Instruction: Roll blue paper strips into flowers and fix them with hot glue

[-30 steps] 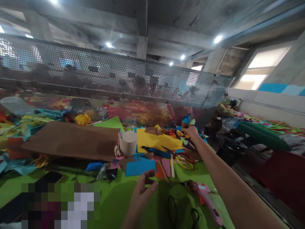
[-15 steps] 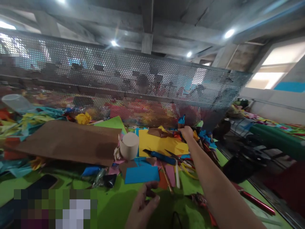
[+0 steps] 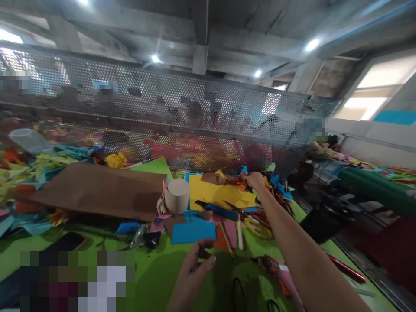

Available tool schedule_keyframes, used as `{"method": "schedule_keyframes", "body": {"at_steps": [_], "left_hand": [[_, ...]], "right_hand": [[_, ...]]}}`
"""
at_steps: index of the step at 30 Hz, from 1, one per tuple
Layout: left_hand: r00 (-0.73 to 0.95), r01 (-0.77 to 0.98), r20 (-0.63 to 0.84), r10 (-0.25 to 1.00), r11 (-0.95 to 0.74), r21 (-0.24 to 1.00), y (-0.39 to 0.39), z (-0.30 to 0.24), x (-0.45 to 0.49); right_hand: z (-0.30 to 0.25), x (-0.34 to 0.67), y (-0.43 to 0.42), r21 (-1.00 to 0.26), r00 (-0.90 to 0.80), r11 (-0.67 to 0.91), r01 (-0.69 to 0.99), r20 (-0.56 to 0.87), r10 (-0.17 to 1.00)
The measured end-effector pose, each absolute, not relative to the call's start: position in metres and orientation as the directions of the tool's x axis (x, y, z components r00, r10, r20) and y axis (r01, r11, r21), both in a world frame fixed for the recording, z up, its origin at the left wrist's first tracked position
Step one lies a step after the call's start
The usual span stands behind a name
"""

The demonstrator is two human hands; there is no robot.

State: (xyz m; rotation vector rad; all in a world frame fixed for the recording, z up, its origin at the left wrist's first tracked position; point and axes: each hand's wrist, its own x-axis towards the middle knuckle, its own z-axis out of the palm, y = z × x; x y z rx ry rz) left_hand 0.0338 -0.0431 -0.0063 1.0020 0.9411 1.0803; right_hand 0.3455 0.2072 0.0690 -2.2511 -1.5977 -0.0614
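Observation:
My right hand [image 3: 254,180] reaches far across the table to a heap of folded paper pieces [image 3: 276,184] by the mesh screen; its fingers are closed in a pinch on something small that I cannot make out. Beside it lie yellow paper sheets [image 3: 214,193] and a brown folded piece [image 3: 212,178]. My left hand [image 3: 196,264] hovers low over the green table cover [image 3: 159,273], its fingers curled together around a small dark bit, just in front of a blue card [image 3: 193,231].
A large brown sheet [image 3: 94,190] lies at the left, a pale cardboard roll [image 3: 176,196] stands mid-table. Blue-handled scissors [image 3: 221,210], sticks, a pink glue gun [image 3: 282,277] and a phone [image 3: 66,242] are scattered about. A perforated metal screen [image 3: 162,121] walls off the far edge.
The view has shifted slightly. My right hand has stayed at the far heap of paper pieces, a little lower now. My left hand has barely moved.

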Motion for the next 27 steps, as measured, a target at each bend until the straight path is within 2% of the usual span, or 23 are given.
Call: {"method": "schedule_keyframes", "body": {"at_steps": [4,7,13,17,21,27], "left_hand": [[0.207,-0.273,-0.067,0.976,0.124,0.954,-0.043,0.0,0.035],[0.248,-0.296,-0.098,0.964,0.172,0.939,-0.044,0.008,0.037],[0.259,-0.259,-0.056,0.964,0.125,0.958,-0.048,0.019,0.037],[0.236,-0.118,0.007,0.972,0.021,0.993,-0.049,0.019,0.035],[0.21,0.059,0.049,0.976,-0.062,0.996,-0.045,0.014,0.033],[0.205,0.088,0.142,0.968,-0.162,0.983,-0.043,0.01,0.033]], "right_hand": [[0.092,0.34,0.182,-0.31,0.316,-0.224,0.924,0.286,0.905],[0.11,0.333,0.16,-0.338,0.247,-0.13,0.932,0.331,0.911],[0.133,0.296,0.126,-0.366,0.014,0.111,0.924,0.323,0.946],[0.132,0.254,0.107,-0.364,-0.191,0.272,0.891,0.242,0.951],[0.113,0.21,0.086,-0.333,-0.408,0.424,0.842,0.12,0.905],[0.054,0.17,0.061,-0.231,-0.527,0.503,0.833,-0.054,0.848]]}}
